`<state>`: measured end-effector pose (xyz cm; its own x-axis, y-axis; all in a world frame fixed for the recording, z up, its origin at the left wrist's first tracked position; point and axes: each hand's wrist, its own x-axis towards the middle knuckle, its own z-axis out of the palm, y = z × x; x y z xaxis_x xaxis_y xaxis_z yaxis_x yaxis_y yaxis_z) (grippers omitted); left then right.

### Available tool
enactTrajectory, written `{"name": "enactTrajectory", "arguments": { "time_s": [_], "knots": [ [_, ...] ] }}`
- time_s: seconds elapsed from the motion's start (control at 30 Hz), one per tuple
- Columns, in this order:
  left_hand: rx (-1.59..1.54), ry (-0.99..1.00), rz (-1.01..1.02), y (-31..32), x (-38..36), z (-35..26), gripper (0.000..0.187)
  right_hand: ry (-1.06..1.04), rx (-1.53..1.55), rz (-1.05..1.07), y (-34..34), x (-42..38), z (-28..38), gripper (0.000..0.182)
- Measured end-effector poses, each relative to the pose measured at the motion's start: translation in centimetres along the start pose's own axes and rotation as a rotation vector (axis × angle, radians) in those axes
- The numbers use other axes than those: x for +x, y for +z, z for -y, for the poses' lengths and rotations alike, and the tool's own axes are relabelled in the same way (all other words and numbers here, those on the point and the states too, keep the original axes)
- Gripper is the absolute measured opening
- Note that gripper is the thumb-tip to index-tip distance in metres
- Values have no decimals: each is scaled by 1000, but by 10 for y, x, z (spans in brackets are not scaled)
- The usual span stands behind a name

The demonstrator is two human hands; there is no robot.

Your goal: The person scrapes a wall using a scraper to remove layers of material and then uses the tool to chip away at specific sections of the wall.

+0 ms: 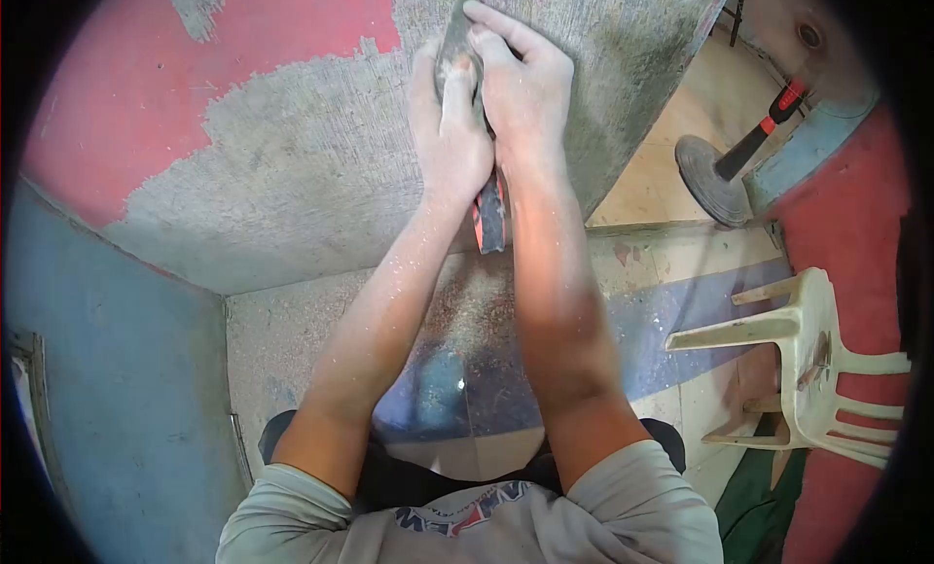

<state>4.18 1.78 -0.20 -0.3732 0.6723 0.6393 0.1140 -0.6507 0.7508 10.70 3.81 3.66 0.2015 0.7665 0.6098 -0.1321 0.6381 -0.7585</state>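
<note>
Both of my hands are together on a scraper, near the top of the head view. Its flat grey blade (453, 31) lies against the wall (292, 126), where pink paint gives way to bare grey surface. My left hand (452, 126) is closed round the tool, its thumb along the blade. On the other side, my right hand (525, 92) grips it too, with fingertips near the blade's upper end. A black and red handle (489, 214) sticks out below my wrists. Pale dust coats both hands and forearms.
Paint flakes and dust lie on the tiled floor (457, 311) below. To the right are a cream plastic chair (812, 360) and a round-based stand (710, 180) with a black and red shaft. A blue wall (126, 350) is on the left, a red one (846, 243) on the right.
</note>
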Motion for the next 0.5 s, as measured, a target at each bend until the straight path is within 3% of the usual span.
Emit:
{"name": "enactTrajectory", "arguments": {
  "time_s": [0.27,0.37,0.4,0.5],
  "knots": [
    [83,-99,-46,-3,-57,34,39,232,-32,-30,-25,-46,-47,27],
    [-12,-111,56,-2,-22,5,40,46,-27,-22,-13,-16,-23,28],
    [168,12,-1,2,-16,1,39,59,4,-13,-11,-7,-14,28],
    [53,-35,4,3,-15,6,38,84,68,-17,-11,-9,-17,27]
  ]
}}
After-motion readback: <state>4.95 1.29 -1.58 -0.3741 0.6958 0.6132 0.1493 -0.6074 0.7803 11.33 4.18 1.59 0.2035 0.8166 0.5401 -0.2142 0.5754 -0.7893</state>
